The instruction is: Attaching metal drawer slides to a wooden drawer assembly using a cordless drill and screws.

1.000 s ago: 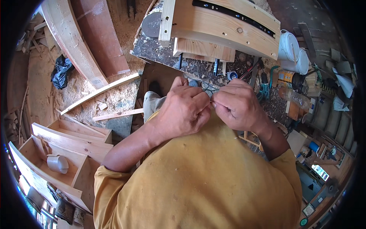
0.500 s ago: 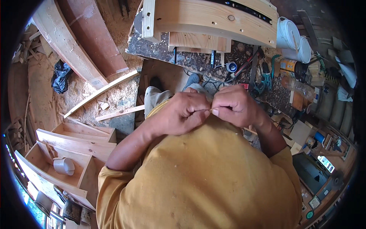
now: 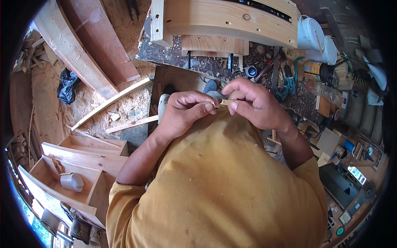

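Note:
In front of the lower part of my mustard shirt (image 3: 215, 177), both hands are raised close together. My right hand (image 3: 254, 105) pinches a small tan strip (image 3: 226, 102) between thumb and index finger, its other fingers loosely curled. Whether the strip is wood or a fold of cloth I cannot tell. My left hand (image 3: 186, 111) is closed in a pinch, thumb against index finger. Something tiny and pale shows at its fingertips, too small to name. A narrow gap separates the two hands' fingertips.
Beyond my hands, a pine frame (image 3: 231, 25) with a black slide rests on a stained workbench (image 3: 165, 51). On it lie a tape measure (image 3: 251, 71) and a teal power drill (image 3: 287, 84). Wooden drawers (image 3: 89, 186) stand at left, planks (image 3: 74, 45) and sawdust beyond; white buckets (image 3: 312, 35) at far right.
My hands, pressed together at the fingertips before, have drawn slightly apart. My left hand moved left and a little up; my right hand's fingers loosened, and the tan strip now shows.

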A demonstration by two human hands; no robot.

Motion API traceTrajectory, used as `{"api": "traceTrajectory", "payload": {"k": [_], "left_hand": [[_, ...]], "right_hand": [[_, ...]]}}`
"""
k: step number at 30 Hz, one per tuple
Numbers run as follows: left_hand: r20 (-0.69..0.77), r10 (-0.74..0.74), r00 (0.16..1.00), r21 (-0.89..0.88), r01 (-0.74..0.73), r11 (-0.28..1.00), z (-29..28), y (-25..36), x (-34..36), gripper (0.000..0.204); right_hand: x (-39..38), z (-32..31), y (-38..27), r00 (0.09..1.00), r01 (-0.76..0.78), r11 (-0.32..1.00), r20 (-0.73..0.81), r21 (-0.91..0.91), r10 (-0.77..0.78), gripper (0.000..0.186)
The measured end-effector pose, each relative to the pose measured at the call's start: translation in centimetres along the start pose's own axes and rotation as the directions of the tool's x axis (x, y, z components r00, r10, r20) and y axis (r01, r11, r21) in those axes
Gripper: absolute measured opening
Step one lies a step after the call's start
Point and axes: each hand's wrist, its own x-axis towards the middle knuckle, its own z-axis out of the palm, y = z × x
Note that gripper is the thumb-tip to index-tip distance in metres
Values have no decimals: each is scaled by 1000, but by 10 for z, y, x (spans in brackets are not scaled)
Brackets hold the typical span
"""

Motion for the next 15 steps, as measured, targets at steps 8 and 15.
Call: {"api": "traceTrajectory", "payload": {"k": [8,15], "left_hand": [[-16,73,997,177,-69,982,10,4,1,9],[-8,143,990,451,-124,884,15,16,-2,8]], "right_hand": [[9,6,-10,1000,20,978,-13,-206,-23,20],[12,11,-11,996,87,961,-8,-263,-92,18]]}}
